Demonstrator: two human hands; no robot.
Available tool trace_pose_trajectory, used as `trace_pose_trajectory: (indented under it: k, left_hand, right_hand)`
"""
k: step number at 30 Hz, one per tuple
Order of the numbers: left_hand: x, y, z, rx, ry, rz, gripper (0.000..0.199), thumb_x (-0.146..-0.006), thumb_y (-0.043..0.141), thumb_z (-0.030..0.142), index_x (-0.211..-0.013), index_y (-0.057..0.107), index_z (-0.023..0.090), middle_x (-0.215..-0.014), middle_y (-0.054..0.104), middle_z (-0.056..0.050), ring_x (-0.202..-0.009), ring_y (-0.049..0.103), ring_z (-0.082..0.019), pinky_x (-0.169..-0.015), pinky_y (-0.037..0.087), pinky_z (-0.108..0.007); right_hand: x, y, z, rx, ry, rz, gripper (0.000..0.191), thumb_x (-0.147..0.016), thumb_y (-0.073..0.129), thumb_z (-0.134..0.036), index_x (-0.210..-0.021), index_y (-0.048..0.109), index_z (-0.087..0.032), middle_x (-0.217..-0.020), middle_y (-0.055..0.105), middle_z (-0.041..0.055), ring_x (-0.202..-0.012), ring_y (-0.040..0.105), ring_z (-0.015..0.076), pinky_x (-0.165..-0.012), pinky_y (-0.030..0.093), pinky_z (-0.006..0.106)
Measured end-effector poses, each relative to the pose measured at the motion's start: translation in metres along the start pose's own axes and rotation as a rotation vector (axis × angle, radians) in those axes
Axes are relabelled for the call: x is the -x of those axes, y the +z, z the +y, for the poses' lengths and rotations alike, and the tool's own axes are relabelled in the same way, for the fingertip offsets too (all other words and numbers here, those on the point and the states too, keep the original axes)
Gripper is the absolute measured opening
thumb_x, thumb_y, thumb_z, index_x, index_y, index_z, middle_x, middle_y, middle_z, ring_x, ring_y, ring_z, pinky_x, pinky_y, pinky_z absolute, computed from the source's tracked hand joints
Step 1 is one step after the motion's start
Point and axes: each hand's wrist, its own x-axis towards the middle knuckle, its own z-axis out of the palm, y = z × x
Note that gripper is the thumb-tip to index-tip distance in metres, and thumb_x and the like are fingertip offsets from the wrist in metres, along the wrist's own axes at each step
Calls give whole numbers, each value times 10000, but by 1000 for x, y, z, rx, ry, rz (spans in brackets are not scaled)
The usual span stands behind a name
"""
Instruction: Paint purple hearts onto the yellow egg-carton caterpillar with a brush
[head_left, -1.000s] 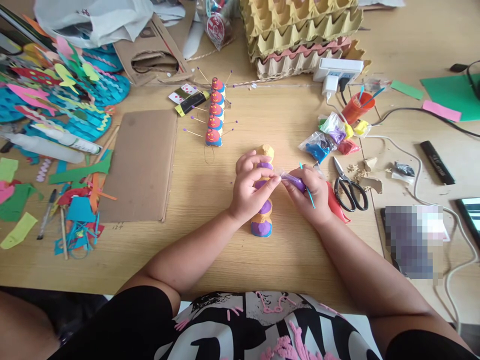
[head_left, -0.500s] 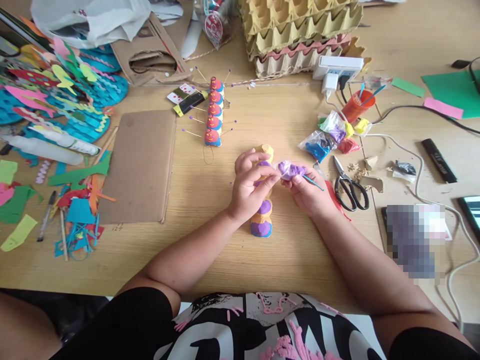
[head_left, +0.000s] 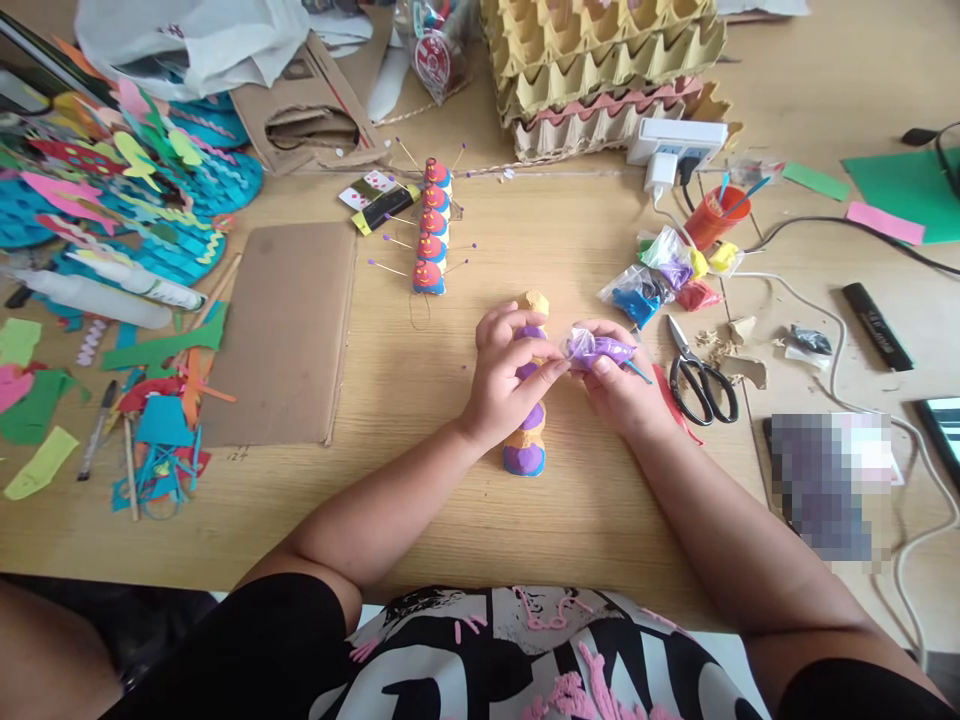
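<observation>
A small clear bag of purple modelling clay (head_left: 600, 348) is held between my hands. My right hand (head_left: 622, 385) is closed around it, and a thin blue stick (head_left: 637, 371) pokes out from the same grip. With thumb and forefinger, my left hand (head_left: 510, 375) pinches the left end of the bag. Partly hidden beneath that hand lies an egg-carton strip (head_left: 529, 437) with purple, orange and blue clay on its bumps. Farther back stands a finished-looking caterpillar (head_left: 431, 235) of red and blue bumps with drawn faces and cotton-swab legs.
Scissors (head_left: 701, 375) lie right of my right hand, near bagged clay (head_left: 637, 295) and an orange cup (head_left: 718, 217). A cardboard sheet (head_left: 277, 335) and paper scraps (head_left: 161, 425) are at left. Stacked egg trays (head_left: 607, 75) and a power strip (head_left: 679, 138) stand at the back.
The purple clay bag has turned in my right hand and shows more of its length. The blue stick has shifted slightly right. My left fingers stay at the bag's end.
</observation>
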Motion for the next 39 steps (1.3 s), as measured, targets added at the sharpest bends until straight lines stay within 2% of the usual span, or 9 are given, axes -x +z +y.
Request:
trace_pose_trajectory:
  k: [3, 7, 13, 17, 19, 25, 29, 34, 39]
  left_hand:
    - [0, 1, -1, 57, -10, 9, 237, -1099, 762, 514, -1005, 819, 304, -1361, 745, -76, -1487, 616, -284, -1404, 465, -564]
    - [1, 2, -4, 97, -68, 53, 288, -1155, 669, 511, -1071, 851, 305, -1342, 756, -82, -1465, 643, -263, -1398, 478, -540]
    - [2, 3, -7, 11, -101, 20, 174, -1086, 801, 450, -1066, 889, 301, -1331, 774, -73, -1492, 626, -278, -1398, 482, -556]
    - [1, 2, -8, 20, -108, -3, 153, -1020, 886, 455, -1045, 903, 305, -1334, 780, -71, -1486, 628, -282, -1407, 474, -564]
    - [0, 2, -8, 37, -114, -22, 187, -994, 907, 485, -1046, 910, 305, -1345, 783, -78, -1484, 629, -290, -1401, 481, -569]
    - [3, 4, -7, 60, -101, -46, 255, -994, 887, 537, -1102, 930, 310, -1391, 802, -91, -1512, 595, -320, -1386, 483, -576]
    - [3, 3, -4, 80, -100, -76, 284, -1012, 866, 553, -1132, 925, 303, -1461, 798, -94, -1548, 580, -327, -1386, 481, -584]
    - [1, 2, -3, 150, -92, -122, 291, -1026, 856, 555, -1151, 919, 300, -1508, 783, -104, -1574, 581, -333, -1391, 470, -601]
    - [3, 6, -5, 227, -117, -38, 277, -1041, 838, 568, -1086, 918, 306, -1431, 805, -102, -1505, 620, -320, -1349, 503, -589]
  right_hand:
    - [1, 0, 2, 3, 29, -7, 571, -805, 978, -752, -986, 696, -289, -879, 744, 5, -738, 676, 200, -666, 599, 367]
    - [1, -2, 4, 11, -35, 48, 533, -819, 995, -708, -906, 682, -286, -792, 700, -25, -693, 654, 183, -692, 603, 367]
    - [1, -7, 8, 86, -49, 72, 582, -823, 956, -783, -851, 668, -278, -702, 626, -44, -609, 556, 160, -574, 464, 305]
    - [3, -8, 9, 158, -96, 87, 586, -868, 898, -825, -902, 680, -282, -773, 671, -25, -689, 618, 184, -645, 523, 334]
    - [4, -7, 6, 168, -102, 82, 569, -889, 894, -808, -915, 689, -278, -780, 678, -23, -706, 631, 185, -679, 536, 343]
    - [9, -3, -10, 209, -98, 30, 508, -956, 886, -731, -942, 672, -270, -771, 655, -28, -697, 578, 167, -674, 467, 326]
    - [9, -6, -9, 210, -95, -10, 473, -965, 903, -690, -984, 661, -283, -825, 651, -30, -725, 562, 169, -693, 446, 332]
    - [10, -8, -6, 147, -41, -82, 509, -952, 901, -721, -995, 632, -291, -845, 644, -30, -732, 549, 170, -683, 429, 330]
    - [11, 0, -5, 108, 9, -60, 548, -941, 892, -754, -962, 597, -293, -796, 623, -32, -662, 511, 167, -633, 408, 339]
